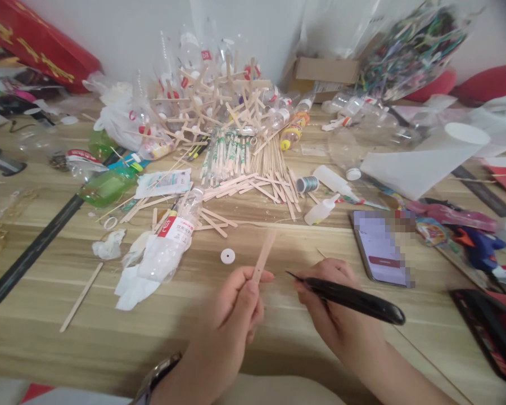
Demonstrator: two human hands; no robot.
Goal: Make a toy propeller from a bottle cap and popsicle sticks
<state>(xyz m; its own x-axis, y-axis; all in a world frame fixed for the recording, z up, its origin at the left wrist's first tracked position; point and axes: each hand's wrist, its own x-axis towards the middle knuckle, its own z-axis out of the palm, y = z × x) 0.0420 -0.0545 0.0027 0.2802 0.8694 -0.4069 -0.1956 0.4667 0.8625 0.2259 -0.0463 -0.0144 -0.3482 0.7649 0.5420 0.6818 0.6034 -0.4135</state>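
Note:
My left hand (236,315) pinches a flat wooden craft stick (265,253) between thumb and fingers, its upper end pointing up and away. A small dark spot or hole shows on the stick just above my thumb. In my right hand (341,320) is a black-handled awl (356,301), its thin metal tip aimed left at the stick but apart from it. Just beyond my left hand lies a white disc (227,256) with a hole in its middle. A thin bamboo skewer (425,360) passes under my right hand.
A clear bottle (175,239) lies at left near a loose craft stick (81,297). Piled sticks and bottles (219,107) fill the back. Small glue bottles (321,209), a thread spool (307,184), a phone (379,250) and a blue glue gun (480,250) lie to the right.

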